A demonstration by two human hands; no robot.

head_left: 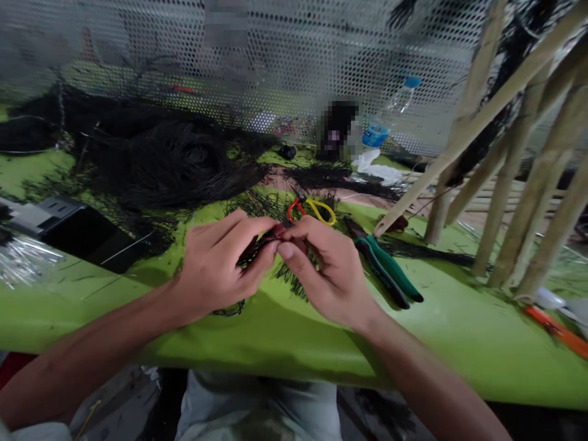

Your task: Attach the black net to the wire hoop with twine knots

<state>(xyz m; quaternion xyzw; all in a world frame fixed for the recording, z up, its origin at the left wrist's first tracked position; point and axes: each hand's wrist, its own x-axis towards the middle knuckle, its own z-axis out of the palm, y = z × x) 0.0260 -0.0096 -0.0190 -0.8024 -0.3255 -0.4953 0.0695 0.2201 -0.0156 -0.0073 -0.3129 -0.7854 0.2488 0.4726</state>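
Both hands meet over the middle of the green table, fingertips pinched together. My left hand (225, 263) is closed on a dark strand bundle (250, 252) that has a reddish part at the fingertips. Thumb and forefinger of my right hand (326, 266) pinch the same bundle at its right end. Part of it hides behind the fingers. Just beyond lie small scissors (312, 210) with red and yellow handles. Pliers with green and black handles (390, 269) rest to the right of my right hand. Short dark bristles (294, 282) lie beneath the hands.
A large heap of black fibre (169, 159) covers the back left of the green table (275, 349). A black box (87, 229) sits at left. Wooden sticks (505, 184) stand at right, near an orange tool (558, 331). A plastic bottle (390, 116) stands by the perforated screen (285, 55).
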